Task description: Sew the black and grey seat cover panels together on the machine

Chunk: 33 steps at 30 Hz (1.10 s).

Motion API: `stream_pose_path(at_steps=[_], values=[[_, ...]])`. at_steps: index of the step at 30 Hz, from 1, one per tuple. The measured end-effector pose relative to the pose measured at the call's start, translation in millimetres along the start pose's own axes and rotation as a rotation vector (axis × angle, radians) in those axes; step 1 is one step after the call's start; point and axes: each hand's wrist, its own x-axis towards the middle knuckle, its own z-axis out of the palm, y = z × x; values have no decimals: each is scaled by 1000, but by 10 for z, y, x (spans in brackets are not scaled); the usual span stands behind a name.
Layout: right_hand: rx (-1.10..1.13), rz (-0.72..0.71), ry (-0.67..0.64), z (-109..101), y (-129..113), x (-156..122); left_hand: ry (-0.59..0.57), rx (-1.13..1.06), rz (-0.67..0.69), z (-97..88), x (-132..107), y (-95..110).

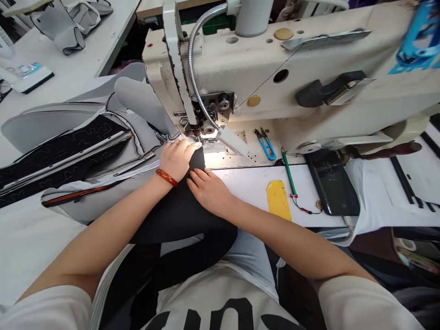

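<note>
Close to the needle and presser foot [208, 141] of a sewing machine [250, 59], my left hand [176, 158] has its fingers bent over the edge of a fabric piece, thumb side toward the foot. A red-brown bangle circles that wrist. My right hand [210, 191] lies flat on the black fabric [161, 220], just in front of the machine bed, its fingers stretched out and a little apart. The black fabric hangs down over my lap. Left of my hands spreads a grey sewn piece [134, 133] with black panels and zipper-like strips, which joins the fabric under the needle.
Blue thread snips [265, 144] lie on the machine bed. Right of them are a green pen-like tool [288, 172], a yellow tag [278, 199] and a black phone [332, 183]. A lamp [233, 140] on a bendable metal neck hangs beside the needle. More grey pieces [74, 27] lie on the table at far left.
</note>
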Motion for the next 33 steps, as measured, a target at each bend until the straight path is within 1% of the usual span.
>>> stream_pose_path(at_steps=[2, 4, 6, 7, 8, 9, 12, 14, 16, 20, 23, 28, 33], values=[[40, 10, -28, -14, -47, 180, -76, -48, 9, -82, 111, -22], [98, -9, -100, 17, -101, 403, -128, -80, 25, -120, 197, -15], [158, -63, -196, 86, -164, 559, -197, -55, 64, -105, 187, 21], [184, -93, -230, 124, -200, 578, -230, -23, 83, -80, 139, 45], [205, -121, -243, 157, -237, 548, -251, 13, 99, -45, 68, 67], [220, -147, -228, 180, -274, 474, -250, 45, 106, -6, -17, 86], [227, -200, -112, 171, -363, 108, -172, 37, 86, 104, -249, 112], [227, -205, -76, 127, -392, -97, -149, -9, 58, 152, -324, 113], [238, -187, -85, 91, -399, -187, -162, -1, 49, 178, -340, 117], [276, -174, -93, 81, -395, -144, -152, 68, 59, 189, -322, 150], [283, -176, -102, 91, -393, -116, -138, 26, 17, 176, -304, 176], [285, -171, -113, 83, -379, -132, -204, -51, -43, 117, -216, 213], [268, -159, -123, 97, -299, -51, -265, -46, -94, 86, -10, 201]])
